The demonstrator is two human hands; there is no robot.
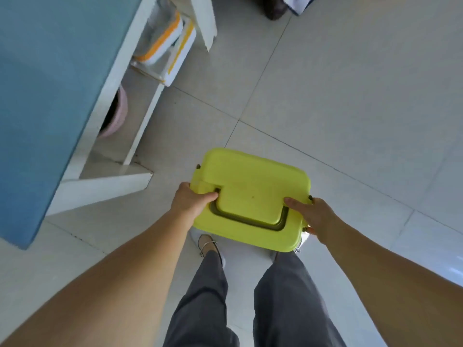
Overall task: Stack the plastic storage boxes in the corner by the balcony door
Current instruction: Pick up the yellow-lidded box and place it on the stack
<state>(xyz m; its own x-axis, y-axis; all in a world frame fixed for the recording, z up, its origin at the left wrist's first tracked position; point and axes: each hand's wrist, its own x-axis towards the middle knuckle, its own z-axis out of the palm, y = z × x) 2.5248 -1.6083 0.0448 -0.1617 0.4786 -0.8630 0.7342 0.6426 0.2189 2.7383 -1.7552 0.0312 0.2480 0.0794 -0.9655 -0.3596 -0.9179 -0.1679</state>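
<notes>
I find the box (250, 199) carried above the floor (350, 96), left hand (190, 201) and right hand (313, 219) curled round opposite edges, thumbs on lid. Rigid, probably light; smooth plastic may slip.

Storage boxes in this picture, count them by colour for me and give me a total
Yellow-green: 1, the box gripped at its sides by the left hand and the right hand.
Clear with orange trim: 2, the boxes under the white table.
Total: 3
</notes>
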